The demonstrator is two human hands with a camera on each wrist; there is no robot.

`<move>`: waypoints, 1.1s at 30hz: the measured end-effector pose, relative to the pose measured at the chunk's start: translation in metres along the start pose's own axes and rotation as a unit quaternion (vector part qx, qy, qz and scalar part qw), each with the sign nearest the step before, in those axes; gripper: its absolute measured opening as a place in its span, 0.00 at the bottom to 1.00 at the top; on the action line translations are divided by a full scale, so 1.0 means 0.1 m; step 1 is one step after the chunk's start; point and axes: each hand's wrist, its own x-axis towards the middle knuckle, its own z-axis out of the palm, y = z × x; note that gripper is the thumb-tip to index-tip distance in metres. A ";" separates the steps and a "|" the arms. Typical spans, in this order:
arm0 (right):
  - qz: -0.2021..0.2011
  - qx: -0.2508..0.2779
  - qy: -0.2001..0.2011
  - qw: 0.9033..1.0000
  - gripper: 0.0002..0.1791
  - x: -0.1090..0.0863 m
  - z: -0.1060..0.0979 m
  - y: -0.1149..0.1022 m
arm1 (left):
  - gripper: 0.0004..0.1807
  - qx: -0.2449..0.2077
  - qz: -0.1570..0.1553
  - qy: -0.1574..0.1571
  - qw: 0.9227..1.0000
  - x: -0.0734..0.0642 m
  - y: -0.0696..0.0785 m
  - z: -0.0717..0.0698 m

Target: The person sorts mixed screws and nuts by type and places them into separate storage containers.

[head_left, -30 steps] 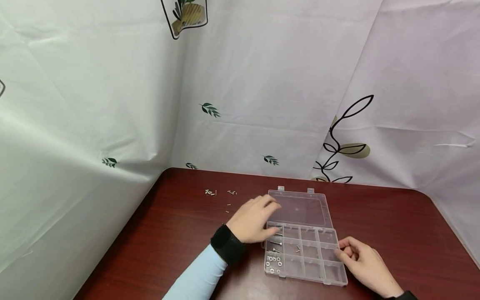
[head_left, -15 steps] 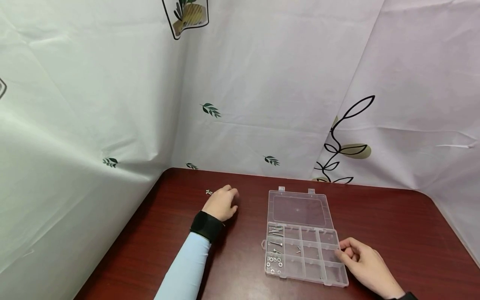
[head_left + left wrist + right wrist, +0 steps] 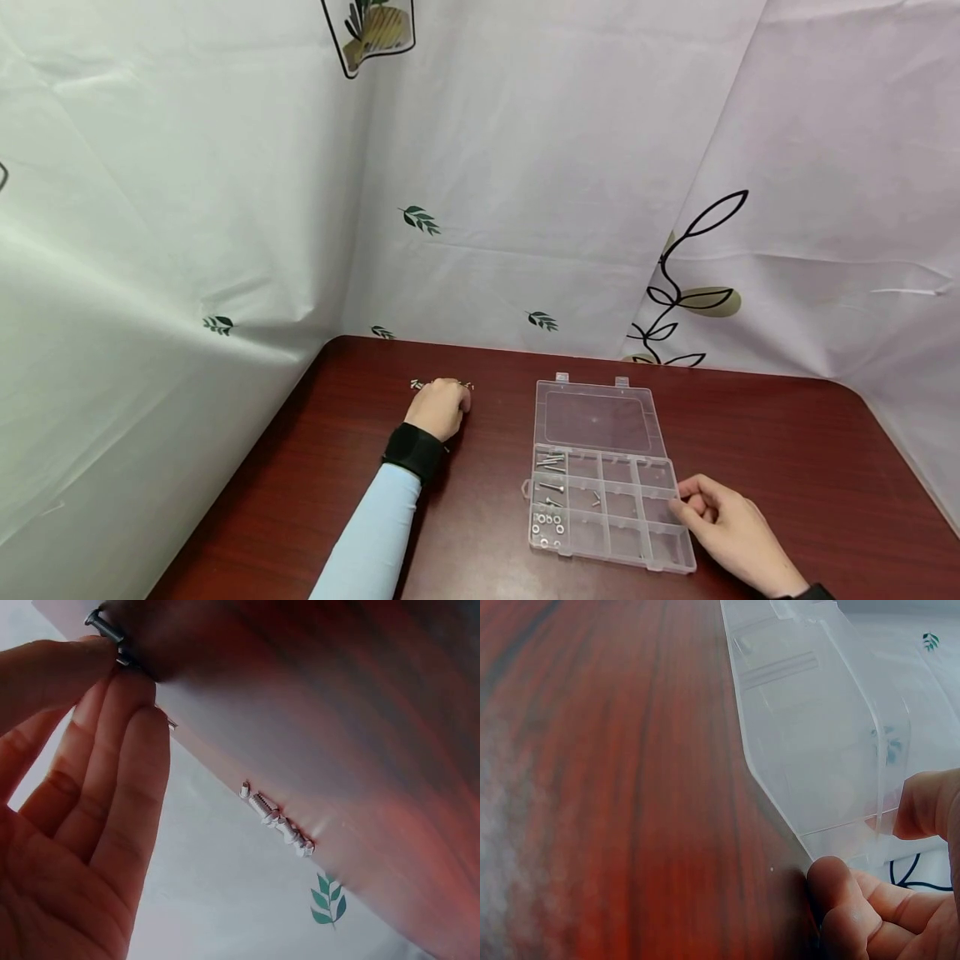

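Observation:
My left hand (image 3: 438, 408) is at the back left of the table, palm turned inward. In the left wrist view its thumb and fingertips pinch a small dark-looking screw (image 3: 107, 627). A small pile of screws (image 3: 281, 823) lies just beyond the fingers, partly hidden by the hand in the head view. My right hand (image 3: 731, 529) grips the right side wall of a clear plastic compartment box (image 3: 626, 529), thumb over the rim and curled fingers outside. Its lid (image 3: 597, 421) lies folded back. Left compartments hold long bolts (image 3: 551, 463) and washers (image 3: 547, 529); a middle one holds small screws (image 3: 597, 498).
The dark red wooden table (image 3: 787, 442) has rounded back corners. White patterned cloth (image 3: 480, 167) hangs behind it and along the left side. Bare tabletop lies between the left hand and the box.
My left hand has moved from over the box's left compartments to the back left screws, and its fingers have drawn together there. The right hand has stayed on the box.

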 end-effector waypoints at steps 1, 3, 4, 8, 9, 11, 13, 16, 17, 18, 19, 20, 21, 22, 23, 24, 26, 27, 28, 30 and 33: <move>0.001 -0.001 -0.001 1.000 0.06 0.00 0.00 0.00 | 0.10 0.002 0.001 0.005 1.000 0.00 0.00 0.00; 0.003 -0.002 -0.002 1.000 0.06 0.00 0.01 0.01 | 0.11 0.005 0.002 0.010 1.000 0.00 0.01 0.01; 0.004 -0.002 -0.003 1.000 0.06 0.00 0.01 0.01 | 0.12 0.007 0.001 0.012 1.000 0.00 0.01 0.01; 0.005 -0.003 -0.003 1.000 0.06 -0.01 0.02 0.02 | 0.15 0.010 0.005 0.021 1.000 0.00 0.02 0.04; 0.005 -0.003 -0.003 1.000 0.07 -0.01 0.02 0.02 | 0.15 0.011 0.006 0.023 1.000 0.01 0.02 0.05; 0.004 -0.002 -0.002 1.000 0.07 -0.01 0.01 0.01 | 0.17 0.011 0.008 0.025 1.000 0.01 0.01 0.08; 0.003 0.000 -0.001 1.000 0.07 -0.01 0.01 0.01 | 0.19 0.010 0.008 0.026 1.000 0.02 0.01 0.10; 0.002 -0.001 0.001 1.000 0.07 -0.01 0.01 0.01 | 0.20 0.006 0.007 0.020 1.000 0.02 0.00 0.11; 0.002 -0.001 0.001 1.000 0.07 -0.01 0.00 0.01 | 0.19 0.004 0.008 0.019 1.000 0.02 0.00 0.10; 0.001 -0.002 0.002 1.000 0.07 -0.01 0.00 0.01 | 0.19 0.000 0.009 0.016 1.000 0.02 0.01 0.10; 0.000 -0.002 0.003 1.000 0.07 -0.01 0.00 0.01 | 0.19 -0.005 0.010 0.014 1.000 0.03 0.01 0.09; -0.001 -0.003 0.004 1.000 0.07 -0.01 0.00 0.01 | 0.18 -0.011 0.012 0.013 1.000 0.03 0.02 0.07; -0.002 -0.003 0.005 1.000 0.07 -0.01 0.00 0.01 | 0.17 -0.019 0.015 0.012 1.000 0.04 0.04 0.05; -0.002 -0.003 0.005 1.000 0.07 -0.02 0.00 0.01 | 0.16 -0.027 0.020 0.014 0.999 0.04 0.06 0.03; -0.001 -0.003 0.004 1.000 0.07 -0.02 0.00 0.01 | 0.15 -0.038 0.026 0.016 0.999 0.05 0.09 0.00; -0.001 -0.003 0.004 1.000 0.07 -0.01 0.00 0.01 | 0.15 -0.049 0.032 0.019 0.998 0.06 0.13 -0.04; 0.000 -0.003 0.002 1.000 0.07 -0.01 0.00 0.01 | 0.13 -0.071 0.055 0.036 0.995 0.07 0.23 -0.12; 0.000 -0.003 0.001 1.000 0.07 -0.01 0.00 0.01 | 0.12 -0.080 0.067 0.043 0.994 0.08 0.29 -0.17; 0.000 -0.004 0.001 1.000 0.07 -0.01 0.00 0.01 | 0.12 -0.087 0.080 0.051 0.992 0.08 0.35 -0.20; -0.001 -0.004 0.001 1.000 0.07 0.00 0.00 0.01 | 0.11 -0.099 0.106 0.063 0.987 0.08 0.48 -0.27; -0.003 -0.004 0.003 1.000 0.07 0.00 -0.01 0.01 | 0.10 -0.111 0.146 0.067 0.981 0.06 0.70 -0.33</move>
